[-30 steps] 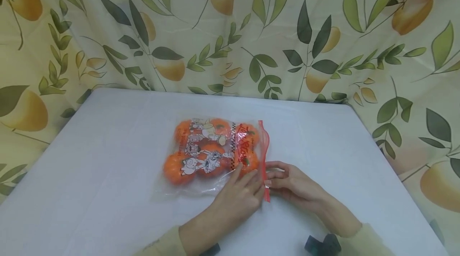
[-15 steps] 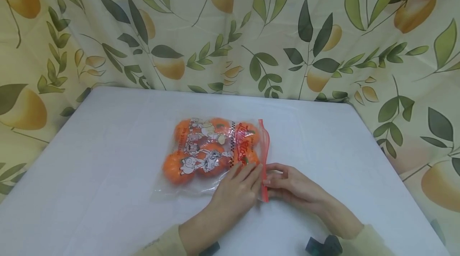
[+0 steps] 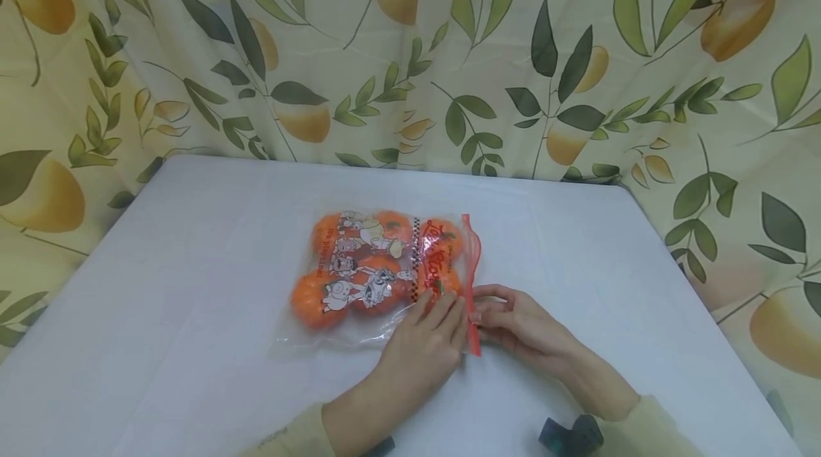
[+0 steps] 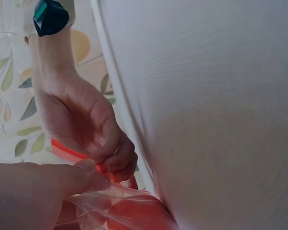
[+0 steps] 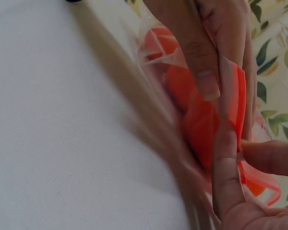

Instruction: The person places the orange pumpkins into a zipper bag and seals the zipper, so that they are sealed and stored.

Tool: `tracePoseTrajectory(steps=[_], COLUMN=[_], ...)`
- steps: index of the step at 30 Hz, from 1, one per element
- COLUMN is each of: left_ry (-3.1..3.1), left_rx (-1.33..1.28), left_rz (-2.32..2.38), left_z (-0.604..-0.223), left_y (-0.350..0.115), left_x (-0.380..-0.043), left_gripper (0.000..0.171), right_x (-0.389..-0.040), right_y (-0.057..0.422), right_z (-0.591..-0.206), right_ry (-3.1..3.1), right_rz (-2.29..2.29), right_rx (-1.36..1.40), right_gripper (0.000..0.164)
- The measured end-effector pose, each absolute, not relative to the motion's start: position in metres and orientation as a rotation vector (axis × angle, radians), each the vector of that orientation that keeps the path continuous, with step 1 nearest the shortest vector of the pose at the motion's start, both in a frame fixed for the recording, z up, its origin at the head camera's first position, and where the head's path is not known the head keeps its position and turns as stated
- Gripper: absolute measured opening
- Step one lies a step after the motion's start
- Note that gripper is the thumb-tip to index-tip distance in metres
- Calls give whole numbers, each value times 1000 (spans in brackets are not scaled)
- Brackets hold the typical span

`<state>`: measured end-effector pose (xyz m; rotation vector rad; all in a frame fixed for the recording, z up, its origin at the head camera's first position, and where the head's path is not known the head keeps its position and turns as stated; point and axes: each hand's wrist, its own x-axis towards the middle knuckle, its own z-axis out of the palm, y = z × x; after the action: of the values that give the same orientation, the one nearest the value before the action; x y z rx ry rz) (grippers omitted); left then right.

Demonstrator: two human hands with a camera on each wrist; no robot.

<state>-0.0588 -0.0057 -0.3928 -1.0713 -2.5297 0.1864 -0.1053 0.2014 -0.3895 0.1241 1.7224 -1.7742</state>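
A clear zip bag [image 3: 375, 289] printed with cartoon figures and red lettering lies on the white table. Several orange, ribbed, pumpkin-like pieces [image 3: 318, 302] with green tops show through it. A red zip strip [image 3: 473, 250] runs along its right end. My left hand [image 3: 420, 346] grips the bag's near corner beside the strip, fingers on top and thumb [image 5: 206, 86] on the other side. Just past it, my right hand [image 3: 529, 332] pinches the strip between thumb and finger, as the right wrist view shows. From the left wrist, the strip [image 4: 67, 151] passes between both hands.
The table [image 3: 192, 264] has a white cover, its far edge close to a curtain [image 3: 410, 86] with fruit and leaf print. Dark devices [image 3: 571, 435] sit at the wrists by the sleeves.
The left hand's fingers have drawn closer together on the bag's corner. The right hand has shifted slightly along the strip. The bag has hardly moved.
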Motion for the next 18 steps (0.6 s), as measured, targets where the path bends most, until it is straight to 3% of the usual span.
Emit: tracePoseTrajectory(steps=[18], left_ry=[-2531], left_rx=[-1086], left_rz=[188], left_z=[-389], left_y=[-4], left_x=[-54], left_gripper=[36], right_x=[-122], right_y=[203], right_z=[-391], right_ry=[1789], right_rz=[-1802], right_rx=[109], right_gripper=[56])
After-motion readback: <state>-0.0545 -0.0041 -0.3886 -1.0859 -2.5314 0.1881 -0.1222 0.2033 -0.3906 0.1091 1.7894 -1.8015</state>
